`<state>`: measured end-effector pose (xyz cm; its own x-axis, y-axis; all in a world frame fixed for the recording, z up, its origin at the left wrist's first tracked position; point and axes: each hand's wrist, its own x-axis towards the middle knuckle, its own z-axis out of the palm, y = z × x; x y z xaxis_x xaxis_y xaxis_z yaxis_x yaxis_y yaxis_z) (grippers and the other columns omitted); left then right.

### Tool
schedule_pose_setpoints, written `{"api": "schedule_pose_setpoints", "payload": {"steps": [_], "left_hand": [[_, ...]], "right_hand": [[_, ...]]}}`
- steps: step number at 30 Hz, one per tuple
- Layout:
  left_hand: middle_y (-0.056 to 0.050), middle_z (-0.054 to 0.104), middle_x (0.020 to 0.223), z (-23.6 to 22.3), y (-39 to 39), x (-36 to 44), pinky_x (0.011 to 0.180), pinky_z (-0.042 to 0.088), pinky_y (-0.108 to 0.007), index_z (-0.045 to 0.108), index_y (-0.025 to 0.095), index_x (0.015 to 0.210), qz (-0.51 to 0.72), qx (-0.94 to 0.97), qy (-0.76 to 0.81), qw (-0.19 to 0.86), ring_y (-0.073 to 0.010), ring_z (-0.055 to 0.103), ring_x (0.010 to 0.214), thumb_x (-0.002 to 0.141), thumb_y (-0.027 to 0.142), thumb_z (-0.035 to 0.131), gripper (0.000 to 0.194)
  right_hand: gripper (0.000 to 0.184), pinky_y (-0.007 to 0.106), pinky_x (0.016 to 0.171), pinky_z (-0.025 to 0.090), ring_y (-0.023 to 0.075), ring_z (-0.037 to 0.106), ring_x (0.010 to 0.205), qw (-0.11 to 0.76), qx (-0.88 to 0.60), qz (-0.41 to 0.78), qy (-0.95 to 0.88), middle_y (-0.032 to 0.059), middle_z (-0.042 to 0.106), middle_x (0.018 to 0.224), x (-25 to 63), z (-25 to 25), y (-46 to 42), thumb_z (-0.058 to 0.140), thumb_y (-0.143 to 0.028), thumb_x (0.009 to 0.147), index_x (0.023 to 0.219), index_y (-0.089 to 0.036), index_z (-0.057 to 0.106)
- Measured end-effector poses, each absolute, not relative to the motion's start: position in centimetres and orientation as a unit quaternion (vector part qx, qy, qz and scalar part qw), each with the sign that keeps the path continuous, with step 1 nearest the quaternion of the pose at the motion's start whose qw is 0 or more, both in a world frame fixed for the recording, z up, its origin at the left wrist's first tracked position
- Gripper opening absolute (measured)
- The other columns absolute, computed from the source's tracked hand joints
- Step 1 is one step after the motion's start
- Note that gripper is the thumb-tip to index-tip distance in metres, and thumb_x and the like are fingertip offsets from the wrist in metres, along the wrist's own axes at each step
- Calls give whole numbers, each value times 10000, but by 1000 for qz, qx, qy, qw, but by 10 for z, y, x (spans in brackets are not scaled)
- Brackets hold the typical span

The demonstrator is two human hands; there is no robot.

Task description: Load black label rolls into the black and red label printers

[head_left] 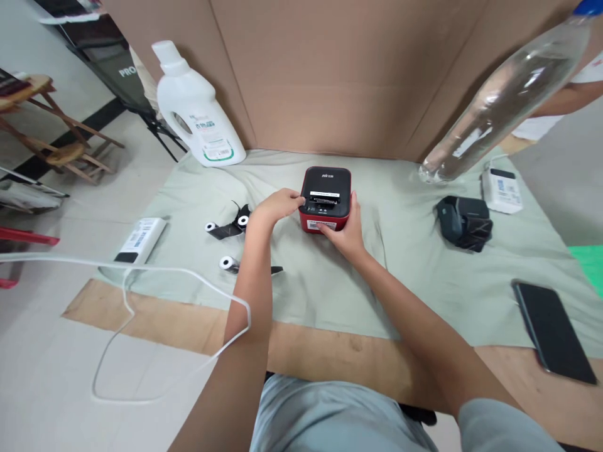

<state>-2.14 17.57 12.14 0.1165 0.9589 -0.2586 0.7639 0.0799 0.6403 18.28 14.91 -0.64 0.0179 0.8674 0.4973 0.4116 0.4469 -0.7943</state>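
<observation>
A red and black receipt printer (330, 186) stands on the cloth, with a paper slot and a white label on top and a barcode sticker on its front. My left hand (277, 206) is closed at the printer's left top edge, its fingertips pressed to the corner. Around the right side wraps my right hand (347, 231), thumb on the lower front and fingers along the side. Left of the printer lie small paper rolls (243, 221) with dark wrapping, and another roll (227, 263) lies nearer me, partly hidden behind my left forearm.
A white jug (200, 116) and a large water bottle (504, 107) stand before the cardboard wall (339, 81). Rightward are a dark device (464, 223), a white box (502, 188) and a phone (553, 329). A power bank (141, 238) lies left; a white cable (188, 271) crosses my left forearm.
</observation>
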Motion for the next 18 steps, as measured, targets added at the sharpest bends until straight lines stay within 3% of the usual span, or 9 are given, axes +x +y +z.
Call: {"api": "schedule_pose_setpoints", "payload": {"steps": [5, 9, 15, 18], "left_hand": [[27, 381, 551, 121, 171, -22, 578, 299, -291, 464, 214, 617, 179, 625, 641, 409, -137, 350, 550, 822, 348, 555, 261], [-4, 539, 625, 120, 163, -21, 648, 387, -296, 552, 206, 657, 199, 654, 637, 356, -172, 495, 648, 858, 391, 518, 275], [-67, 762, 943, 135, 180, -8, 829, 481, -337, 713, 232, 833, 241, 651, 708, 130, -248, 671, 934, 883, 374, 573, 205], [-57, 788, 986, 141, 205, -1, 864, 513, -320, 775, 212, 909, 244, 727, 612, 191, -223, 695, 953, 854, 279, 586, 208]], "right_hand": [[1260, 617, 1196, 344, 390, 402, 1440, 525, -492, 227, -657, 182, 430, 1515, 182, -9, 149, 822, -692, 691, 1644, -236, 136], [1242, 619, 1191, 353, 396, 403, 1440, 523, -501, 230, -650, 194, 424, 1520, 182, -8, 149, 824, -688, 688, 1633, -216, 171], [1100, 580, 1171, 390, 351, 431, 1411, 531, -478, 237, -659, 148, 458, 1508, 182, 7, 143, 845, -600, 727, 1596, -273, 257], [1047, 589, 1170, 379, 352, 424, 1412, 532, -473, 233, -663, 146, 468, 1506, 182, 11, 142, 835, -591, 740, 1576, -276, 289]]}}
